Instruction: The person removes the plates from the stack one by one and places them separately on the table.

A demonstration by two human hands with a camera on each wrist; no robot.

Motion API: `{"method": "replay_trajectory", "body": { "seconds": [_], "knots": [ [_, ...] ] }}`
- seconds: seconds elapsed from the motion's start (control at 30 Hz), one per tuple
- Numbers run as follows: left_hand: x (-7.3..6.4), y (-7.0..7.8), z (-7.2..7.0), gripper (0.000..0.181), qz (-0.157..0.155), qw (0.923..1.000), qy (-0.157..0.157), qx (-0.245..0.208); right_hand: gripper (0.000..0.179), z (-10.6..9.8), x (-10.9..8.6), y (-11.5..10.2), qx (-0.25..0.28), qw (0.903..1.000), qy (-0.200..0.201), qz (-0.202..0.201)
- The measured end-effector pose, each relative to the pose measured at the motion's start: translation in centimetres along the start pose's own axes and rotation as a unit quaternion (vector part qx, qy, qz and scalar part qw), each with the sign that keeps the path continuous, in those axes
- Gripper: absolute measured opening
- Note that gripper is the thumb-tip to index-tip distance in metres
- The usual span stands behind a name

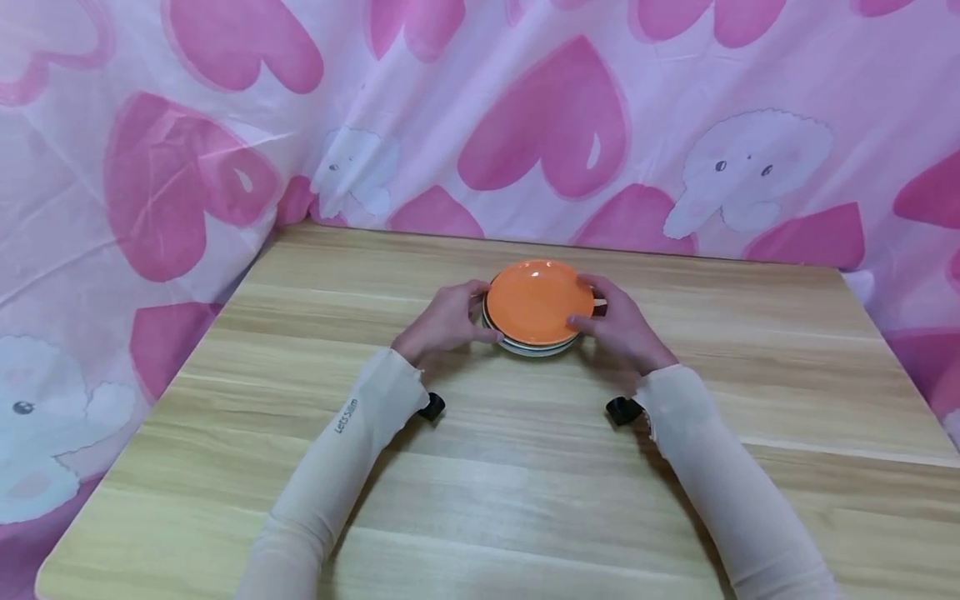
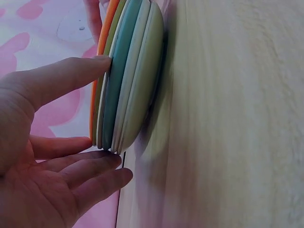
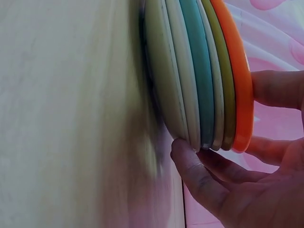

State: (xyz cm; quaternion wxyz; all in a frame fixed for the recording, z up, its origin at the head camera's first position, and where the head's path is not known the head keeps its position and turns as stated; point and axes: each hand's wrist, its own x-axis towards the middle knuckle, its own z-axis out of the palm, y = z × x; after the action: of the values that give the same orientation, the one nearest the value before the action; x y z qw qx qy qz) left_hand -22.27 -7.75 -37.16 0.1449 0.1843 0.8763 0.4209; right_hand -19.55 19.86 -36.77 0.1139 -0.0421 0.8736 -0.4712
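We see left hand (image 1: 448, 317), fingers spread, touching plate stack (image 2: 124, 83); right hand (image 1: 618, 321) pinching it; orange plate (image 1: 540, 302) on top.

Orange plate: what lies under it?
Below the orange plate, edges show of an olive plate, a pale plate, a teal plate and two more pale plates; their upper faces are covered.

An orange plate (image 1: 538, 304) tops a multicoloured plate stack (image 3: 202, 76).
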Motion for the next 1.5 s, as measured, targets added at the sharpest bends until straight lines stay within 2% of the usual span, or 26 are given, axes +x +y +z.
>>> {"method": "replay_trajectory", "body": {
  "seconds": [0.13,0.3,0.53,1.0,1.2,1.33,1.5],
  "knots": [
    [0.0,0.1,0.0,0.08,-0.008,0.9999,-0.008,0.004,0.073,0.1,-0.1,0.0,0.003,1.0,-0.004,0.005],
    [0.0,0.3,0.1,0.079,0.008,0.9999,-0.005,0.011,0.072,0.1,-0.2,0.0,-0.006,0.9998,0.001,0.02],
    [-0.2,0.6,0.0,0.076,0.0,0.9992,-0.008,0.038,0.072,0.0,-0.4,0.0,-0.015,0.9998,-0.001,0.009],
    [0.1,1.4,0.2,0.071,-0.005,0.998,-0.012,0.062,0.071,-0.6,-0.5,-0.4,-0.077,0.9967,0.009,0.023],
    [0.2,1.6,0.4,0.066,0.007,0.9955,-0.013,0.094,0.071,-0.9,-0.7,-0.6,-0.047,0.9979,0.012,0.042],
    [0.1,1.6,0.4,0.059,0.012,0.9948,-0.01,0.1,0.071,-1.1,-0.7,-0.7,-0.014,0.9988,0.021,0.043],
    [0.2,1.6,0.5,0.061,0.015,0.9949,-0.007,0.099,0.072,-1.2,-0.5,-0.4,0.037,0.9977,0.036,0.043]
  ]
}}
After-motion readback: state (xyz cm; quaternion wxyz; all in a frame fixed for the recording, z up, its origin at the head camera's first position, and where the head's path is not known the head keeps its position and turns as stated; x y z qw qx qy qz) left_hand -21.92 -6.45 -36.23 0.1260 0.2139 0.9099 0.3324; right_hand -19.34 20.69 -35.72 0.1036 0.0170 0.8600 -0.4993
